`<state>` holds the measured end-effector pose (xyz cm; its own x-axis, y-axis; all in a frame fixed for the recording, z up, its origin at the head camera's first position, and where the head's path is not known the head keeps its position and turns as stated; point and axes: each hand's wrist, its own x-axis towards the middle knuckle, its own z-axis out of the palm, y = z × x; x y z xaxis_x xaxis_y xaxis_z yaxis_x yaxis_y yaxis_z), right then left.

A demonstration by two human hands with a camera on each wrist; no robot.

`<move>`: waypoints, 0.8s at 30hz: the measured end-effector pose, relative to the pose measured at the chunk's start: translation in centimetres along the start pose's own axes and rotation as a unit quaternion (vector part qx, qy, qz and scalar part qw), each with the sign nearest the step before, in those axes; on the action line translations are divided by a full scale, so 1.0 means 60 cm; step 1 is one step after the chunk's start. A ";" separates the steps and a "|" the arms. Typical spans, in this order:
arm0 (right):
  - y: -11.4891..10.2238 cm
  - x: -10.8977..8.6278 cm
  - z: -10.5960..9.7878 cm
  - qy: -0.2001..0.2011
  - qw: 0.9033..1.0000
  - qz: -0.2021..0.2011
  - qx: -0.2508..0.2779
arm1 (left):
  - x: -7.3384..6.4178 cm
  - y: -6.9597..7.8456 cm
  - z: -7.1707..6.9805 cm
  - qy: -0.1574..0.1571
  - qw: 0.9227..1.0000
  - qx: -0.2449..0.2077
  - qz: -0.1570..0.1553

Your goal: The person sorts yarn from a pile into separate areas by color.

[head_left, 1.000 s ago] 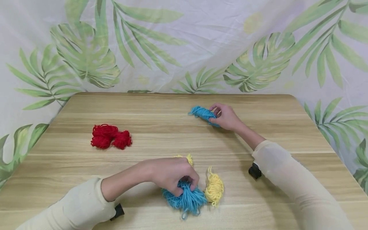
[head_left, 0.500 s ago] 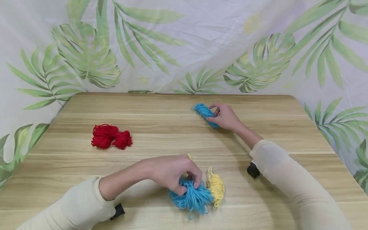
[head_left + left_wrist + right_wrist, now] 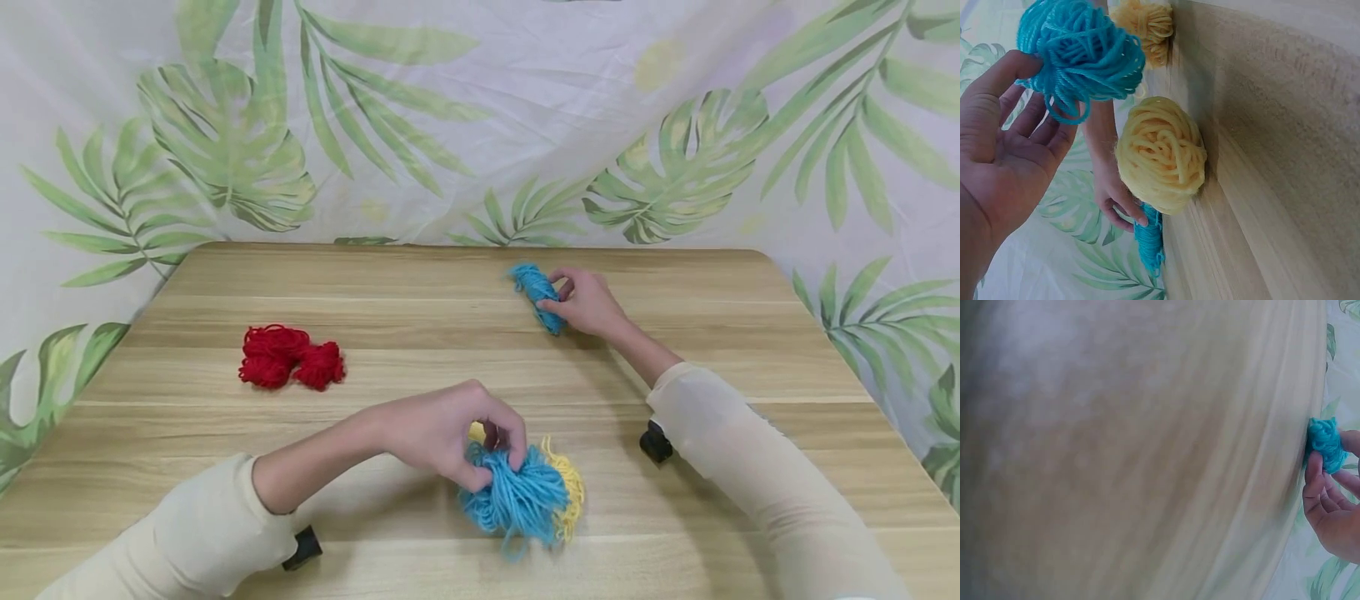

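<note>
My left hand (image 3: 457,433) pinches a bunched blue yarn skein (image 3: 525,496) between thumb and fingers near the front of the table. In the left wrist view that blue skein (image 3: 1082,53) hangs off the tabletop. A yellow yarn skein (image 3: 573,487) lies partly behind it; another yellow skein (image 3: 1161,156) is mostly hidden by the left hand in the head view. Toward the back, my right hand (image 3: 588,304) grips a long, narrow blue yarn skein (image 3: 538,292) at its side, on or just over the wood. The right wrist view shows this blue skein (image 3: 1325,444) between thumb and fingers.
Red yarn skeins (image 3: 288,358) lie at the left of the wooden table (image 3: 405,325). A white cloth with green leaf prints (image 3: 450,108) hangs behind the table's back edge. Small black devices sit under both cream sleeves (image 3: 750,458).
My left hand has lifted the bunched blue skein and carried it slightly right, now covering part of the yellow skein. My right hand has turned the narrow blue skein steeper, its far end swinging right.
</note>
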<state>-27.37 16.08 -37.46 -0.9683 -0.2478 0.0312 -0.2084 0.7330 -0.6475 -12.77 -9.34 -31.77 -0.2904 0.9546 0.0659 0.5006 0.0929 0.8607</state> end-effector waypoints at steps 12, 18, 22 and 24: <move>-0.014 0.004 -0.007 -0.028 0.999 -0.018 -0.013 | -0.009 -0.012 -0.021 0.094 0.991 -0.081 0.043; -0.019 0.004 -0.005 -0.044 0.999 -0.019 0.011 | -0.013 -0.021 -0.032 0.128 0.987 -0.086 0.052; -0.021 0.006 -0.002 -0.044 0.999 -0.009 0.024 | -0.019 -0.025 -0.041 0.155 0.983 -0.091 0.050; -0.022 0.007 -0.002 -0.045 0.999 -0.008 0.026 | -0.023 -0.026 -0.046 0.176 0.979 -0.091 0.042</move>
<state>-27.54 15.07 -36.53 -0.9485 -0.3158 -0.0251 -0.2135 0.6958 -0.6857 -15.40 -11.56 -31.83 -0.5328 0.7975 0.2832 0.3901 -0.0655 0.9184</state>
